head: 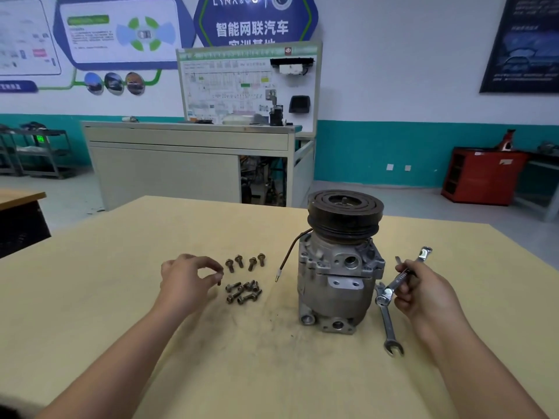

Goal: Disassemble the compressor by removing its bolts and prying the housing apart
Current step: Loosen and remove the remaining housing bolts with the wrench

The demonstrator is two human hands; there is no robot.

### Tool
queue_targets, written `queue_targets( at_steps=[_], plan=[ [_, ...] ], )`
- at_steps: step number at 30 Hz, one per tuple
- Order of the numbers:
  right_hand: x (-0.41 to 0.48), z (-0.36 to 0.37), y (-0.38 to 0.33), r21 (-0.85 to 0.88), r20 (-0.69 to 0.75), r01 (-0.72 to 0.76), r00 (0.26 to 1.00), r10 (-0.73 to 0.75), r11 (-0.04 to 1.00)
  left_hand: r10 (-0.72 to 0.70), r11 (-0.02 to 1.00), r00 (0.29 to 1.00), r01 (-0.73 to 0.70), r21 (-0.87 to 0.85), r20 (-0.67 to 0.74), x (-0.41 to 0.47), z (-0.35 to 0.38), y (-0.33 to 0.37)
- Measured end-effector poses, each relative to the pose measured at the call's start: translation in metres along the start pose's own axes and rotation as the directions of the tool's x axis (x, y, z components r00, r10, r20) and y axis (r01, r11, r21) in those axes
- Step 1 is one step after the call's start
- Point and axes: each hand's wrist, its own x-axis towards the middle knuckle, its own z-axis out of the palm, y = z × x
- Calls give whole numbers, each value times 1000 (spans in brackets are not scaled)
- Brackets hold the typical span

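Being pinched in the left hand [184,279], the bolt [219,281] is best laid by the pile [243,292]; wrench [390,290] gripped in right hand [423,294].

Beyond far edge of bench [121,313]: grey cabinet [187,167] on floor, white training board [248,86] with wiring diagram standing upright on it. Red tool cabinet [484,176] off far right corner. Metal shelf cart [39,152] far left, against teal wall band. Blue-green wall posters [121,34]; dark poster [526,40] upper right.
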Motion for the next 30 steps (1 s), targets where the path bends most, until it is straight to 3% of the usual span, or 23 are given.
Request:
queue_targets(
  at_steps=[6, 16, 30],
  plan=[
    [1, -2, 2, 8, 11, 0, 1000, 0, 1000, -21, 981, 1000, 19, -195, -5, -6, 10, -8],
    [-2, -1, 2, -32, 14, -13, 1000, 13, 999, 74, 989, 992, -59, -138, 106, -9, 17, -13],
    [-4, 1, 1, -90, -3, -32, 999, 32, 995, 113, 993, 989, -108, -56, 99, -10, 19, -18]
  ],
)
